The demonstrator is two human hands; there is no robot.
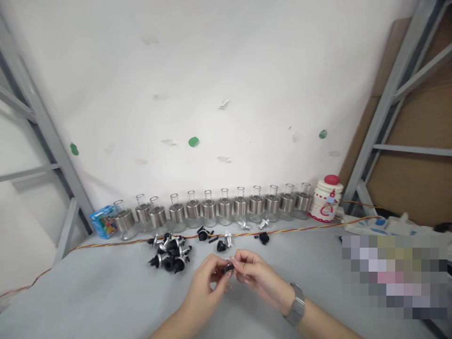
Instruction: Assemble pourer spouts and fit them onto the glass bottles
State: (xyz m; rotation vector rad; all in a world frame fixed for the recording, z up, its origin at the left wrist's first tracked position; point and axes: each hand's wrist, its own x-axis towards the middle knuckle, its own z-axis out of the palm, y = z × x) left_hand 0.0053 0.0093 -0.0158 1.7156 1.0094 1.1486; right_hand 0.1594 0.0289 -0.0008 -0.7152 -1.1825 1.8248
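Observation:
Close to the table's front, my left hand (207, 283) and my right hand (261, 278) meet with fingertips pinched on a small black part (228, 268). Fingers cover much of it, so its exact kind does not show. Just beyond the hands lie a loose black piece (221, 246) and a silvery fitting (229, 240). To the left is a heap of black-and-silver bottle pourers (169, 254). More loose black pieces (203, 234) rest behind, with another black piece (264, 238) at right and two silvery fittings (264, 223) near the bottles.
A row of glass bottles with metal sleeves (225, 205) stands along the wall. A blue box (103, 222) is at its left end, a white jar with a red lid (325, 200) at its right. A twisted red-yellow wire (293, 230) crosses the grey table (106, 287). Metal frames flank both sides.

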